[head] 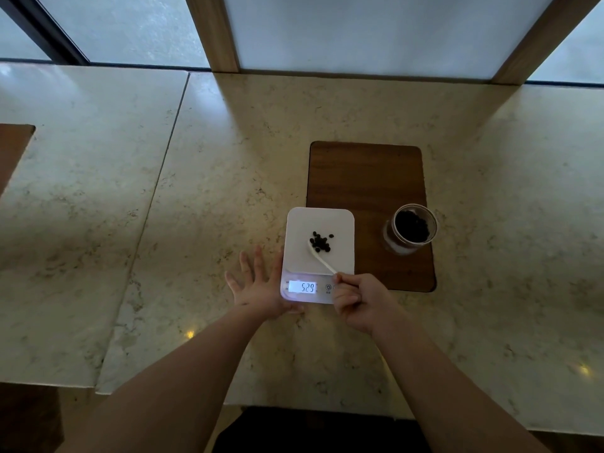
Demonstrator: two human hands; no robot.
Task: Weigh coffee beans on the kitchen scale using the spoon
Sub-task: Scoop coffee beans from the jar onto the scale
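A white kitchen scale (340, 223) lies on the marble counter with its lit display (302, 287) showing digits. A small heap of dark coffee beans (321, 242) rests on its platform. My right hand (358, 300) is shut on the handle of a white spoon (322, 259), whose bowl touches the left side of the heap. My left hand (258, 284) lies flat with fingers spread against the scale's left edge, thumb under its near corner. An open glass jar of beans (411, 229) stands to the right on a wooden board.
The dark wooden board (362, 178) lies behind and right of the scale. The counter (163, 207) runs to windows and wooden posts at the back. A seam crosses it on the left. Another wooden piece (13, 148) shows at the far left edge.
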